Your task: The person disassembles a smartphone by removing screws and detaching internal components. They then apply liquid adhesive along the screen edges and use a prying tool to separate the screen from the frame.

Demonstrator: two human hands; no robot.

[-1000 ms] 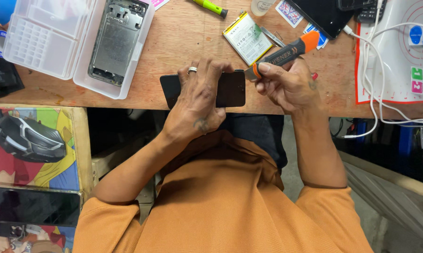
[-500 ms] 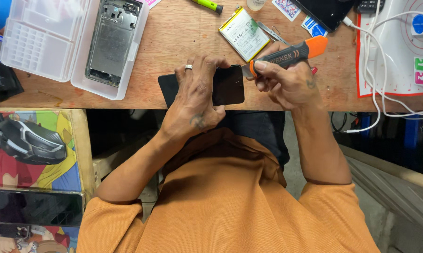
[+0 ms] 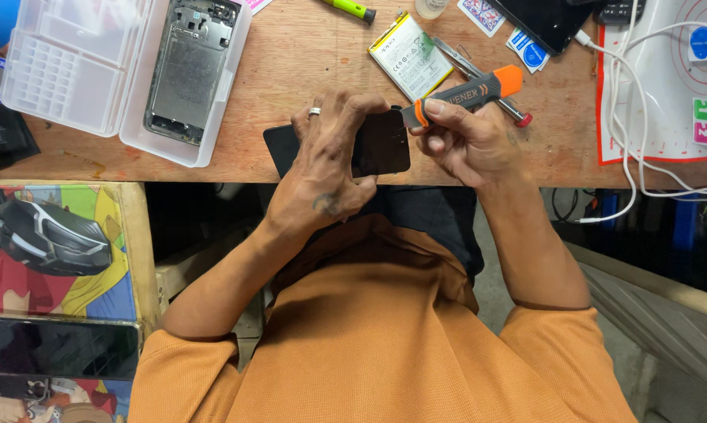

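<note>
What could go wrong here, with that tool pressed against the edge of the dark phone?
The left hand pins the dark phone at the wooden table's edge; if it slides, it may drop. The right hand holds the grey and orange tool at the phone's side; a slip might jab the left hand's fingers or crack the panel. The loose battery lies close behind the tool and could be hit.

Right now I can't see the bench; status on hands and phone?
Left hand pressing on dark phone at table edge. Right hand gripping grey-orange tool at phone's edge. Battery beside, not blocking.
</note>
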